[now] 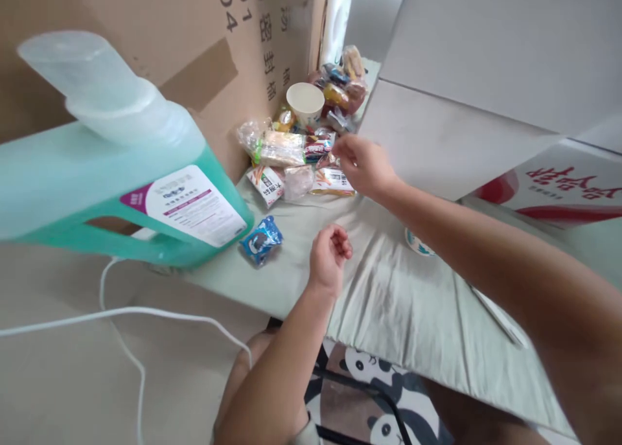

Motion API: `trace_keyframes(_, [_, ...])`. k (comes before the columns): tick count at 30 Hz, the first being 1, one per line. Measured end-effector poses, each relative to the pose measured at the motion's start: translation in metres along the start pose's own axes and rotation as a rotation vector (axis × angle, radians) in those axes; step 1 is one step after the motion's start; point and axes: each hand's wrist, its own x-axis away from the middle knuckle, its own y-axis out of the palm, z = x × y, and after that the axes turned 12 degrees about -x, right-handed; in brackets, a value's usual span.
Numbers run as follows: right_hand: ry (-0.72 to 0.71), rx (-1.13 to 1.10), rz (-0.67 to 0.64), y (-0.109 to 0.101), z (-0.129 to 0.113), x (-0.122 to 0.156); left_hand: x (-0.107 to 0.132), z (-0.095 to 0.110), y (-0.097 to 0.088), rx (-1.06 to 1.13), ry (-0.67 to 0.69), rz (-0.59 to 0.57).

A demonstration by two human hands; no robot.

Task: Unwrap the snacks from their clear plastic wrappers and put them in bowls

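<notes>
Toward the far edge of the worktop, wrapped snacks crowd a paper cup, hiding its base. The right hand, fingers curled, covers the pile's right side; whether it pinches a wrapper cannot be told. Nearer the front edge, the left hand curls loosely, its palm mostly hidden. A blue packet lies beside a cut-off jug; the right forearm hides most of a patterned cup.
</notes>
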Motion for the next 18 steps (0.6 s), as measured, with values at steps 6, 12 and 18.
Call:
trace_keyframes(6, [0.324, 0.079, 0.195, 0.060, 0.037, -0.161, 0.001, 0.017, -0.013, 0.018, -0.075, -0.066])
trace_keyframes(12, [0.506, 0.220, 0.234, 0.067, 0.112, -0.220, -0.002, 0.015, -0.037, -0.122, -0.140, -0.181])
trace_keyframes(18, [0.515, 0.241, 0.211, 0.081, 0.141, -0.243, -0.008, -0.003, -0.046, -0.148, -0.196, -0.185])
